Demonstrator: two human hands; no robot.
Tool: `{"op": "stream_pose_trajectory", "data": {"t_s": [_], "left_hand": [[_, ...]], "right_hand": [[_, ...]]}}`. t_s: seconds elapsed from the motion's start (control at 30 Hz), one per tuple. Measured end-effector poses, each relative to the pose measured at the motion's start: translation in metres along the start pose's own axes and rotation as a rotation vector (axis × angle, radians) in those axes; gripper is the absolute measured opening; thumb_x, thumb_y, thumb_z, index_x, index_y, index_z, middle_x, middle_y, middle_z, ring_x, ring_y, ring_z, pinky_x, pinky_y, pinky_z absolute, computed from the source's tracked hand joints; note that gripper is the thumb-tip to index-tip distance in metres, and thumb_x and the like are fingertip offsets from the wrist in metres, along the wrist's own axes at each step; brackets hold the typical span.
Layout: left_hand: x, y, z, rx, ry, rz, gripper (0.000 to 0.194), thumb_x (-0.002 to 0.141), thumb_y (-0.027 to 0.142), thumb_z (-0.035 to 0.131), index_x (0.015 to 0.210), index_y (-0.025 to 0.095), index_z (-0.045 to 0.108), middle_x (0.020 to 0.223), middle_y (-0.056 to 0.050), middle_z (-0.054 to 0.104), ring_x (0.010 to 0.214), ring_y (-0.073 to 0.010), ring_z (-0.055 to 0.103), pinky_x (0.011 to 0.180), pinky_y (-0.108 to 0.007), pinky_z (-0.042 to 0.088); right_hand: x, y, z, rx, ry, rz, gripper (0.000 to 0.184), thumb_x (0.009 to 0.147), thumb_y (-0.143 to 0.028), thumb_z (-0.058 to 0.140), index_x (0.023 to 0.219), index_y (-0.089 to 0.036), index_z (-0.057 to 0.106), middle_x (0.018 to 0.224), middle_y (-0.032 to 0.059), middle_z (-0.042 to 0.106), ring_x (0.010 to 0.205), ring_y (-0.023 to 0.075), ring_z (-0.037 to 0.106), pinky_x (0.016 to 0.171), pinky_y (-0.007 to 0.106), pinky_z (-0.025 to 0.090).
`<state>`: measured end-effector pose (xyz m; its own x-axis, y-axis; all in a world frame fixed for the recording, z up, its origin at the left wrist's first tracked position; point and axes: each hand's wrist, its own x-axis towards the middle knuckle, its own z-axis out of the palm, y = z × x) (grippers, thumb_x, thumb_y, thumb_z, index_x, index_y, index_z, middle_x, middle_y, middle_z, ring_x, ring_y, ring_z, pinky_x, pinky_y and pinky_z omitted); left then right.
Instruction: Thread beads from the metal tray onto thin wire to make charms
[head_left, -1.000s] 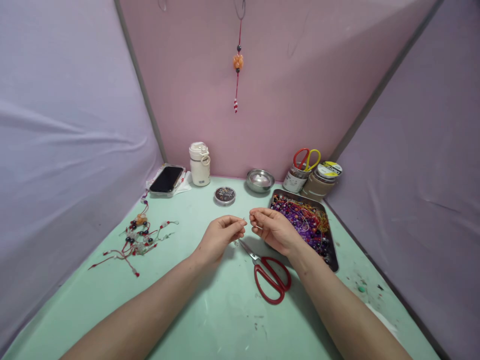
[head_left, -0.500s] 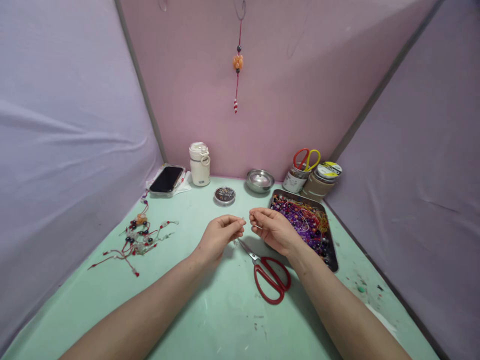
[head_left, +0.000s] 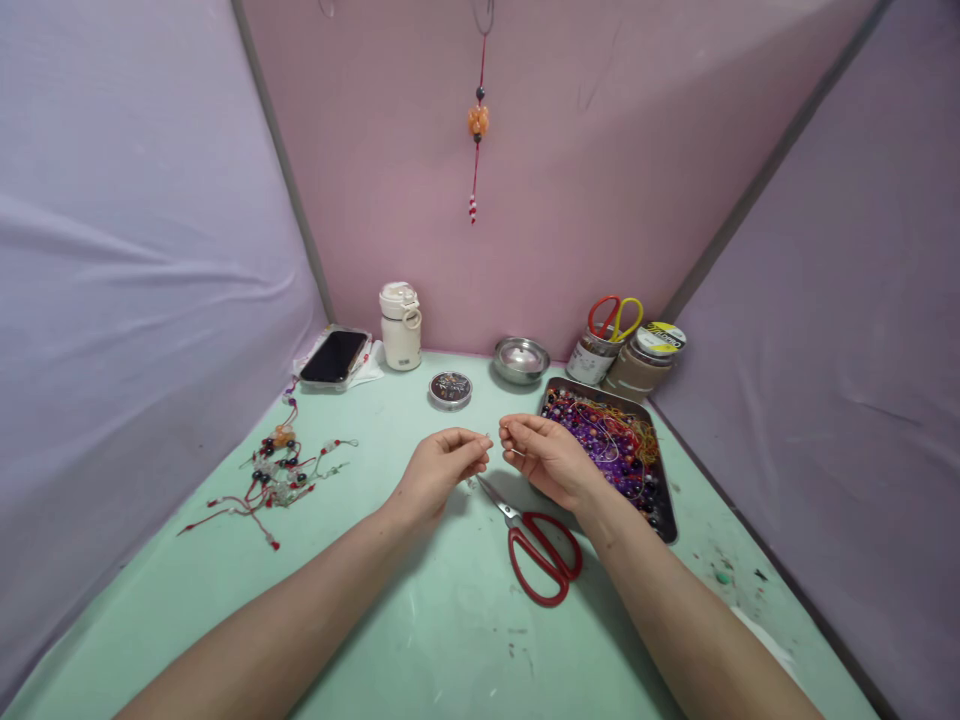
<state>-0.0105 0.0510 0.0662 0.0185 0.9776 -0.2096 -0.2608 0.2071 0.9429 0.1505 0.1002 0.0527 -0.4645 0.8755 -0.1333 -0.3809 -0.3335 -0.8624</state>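
Note:
Over the middle of the table, my left hand (head_left: 448, 468) pinches something tiny and pale between thumb and forefinger; it is too small to name. My right hand (head_left: 546, 456) faces it a short gap away, its thumb and fingertips also pressed together on something I cannot make out. Red-handled scissors (head_left: 541, 552) lie just below the hands, their blade tips close to my left fingers. Small clear bits (head_left: 472, 482) rest on the table by the tips. Beside my right hand is a dark tray (head_left: 670, 505) of purple and dark beads and tangled threads.
Strung beads with red cords (head_left: 281, 475) lie at left. Along the back stand a phone (head_left: 334, 358), a white bottle (head_left: 400, 328), a round clear case (head_left: 450, 390), a metal bowl (head_left: 520, 360), a jar with scissors (head_left: 592, 358) and another jar (head_left: 643, 362). A beaded pendant (head_left: 478, 122) hangs above.
The view has shifted very slightly. Both hands keep nearly the same pinched pose and the same place, and nothing on the table has moved.

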Motion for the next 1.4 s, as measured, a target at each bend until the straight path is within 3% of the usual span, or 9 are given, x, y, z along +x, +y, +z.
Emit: {"op": "stream_pose_trajectory", "data": {"t_s": [0.6,1.2,1.4], "left_hand": [[-0.0001,0.0003,0.0007,-0.026,0.036,0.015,0.026,0.066,0.035,0.075,0.077,0.013,0.067,0.068,0.000,0.060,0.065,-0.0086,0.052,0.071,-0.025,0.043],[0.0010,-0.0045,-0.0005,0.001,0.066,0.070,0.025,0.070,0.036,0.071,0.077,0.013,0.066,0.066,0.000,0.057,0.061,-0.0088,0.048,0.061,-0.024,0.035],[0.0016,-0.0055,-0.0002,0.001,0.075,0.063,0.024,0.069,0.036,0.072,0.078,0.014,0.066,0.065,0.000,0.057,0.060,-0.0087,0.048,0.059,-0.024,0.035]], "right_hand": [[0.0002,0.0023,0.0000,-0.007,-0.020,-0.003,0.019,0.070,-0.028,0.077,0.084,-0.017,0.072,0.077,0.0004,0.065,0.067,0.0068,0.056,0.065,0.021,0.044],[-0.0023,0.0022,0.0049,-0.028,-0.009,-0.023,0.018,0.069,-0.030,0.077,0.082,-0.018,0.071,0.076,0.0005,0.063,0.068,0.0083,0.055,0.065,0.023,0.042],[-0.0028,0.0039,0.0085,-0.140,0.059,-0.110,0.020,0.068,-0.033,0.076,0.082,-0.019,0.072,0.077,0.0018,0.063,0.069,0.0109,0.053,0.069,0.027,0.042]]}}
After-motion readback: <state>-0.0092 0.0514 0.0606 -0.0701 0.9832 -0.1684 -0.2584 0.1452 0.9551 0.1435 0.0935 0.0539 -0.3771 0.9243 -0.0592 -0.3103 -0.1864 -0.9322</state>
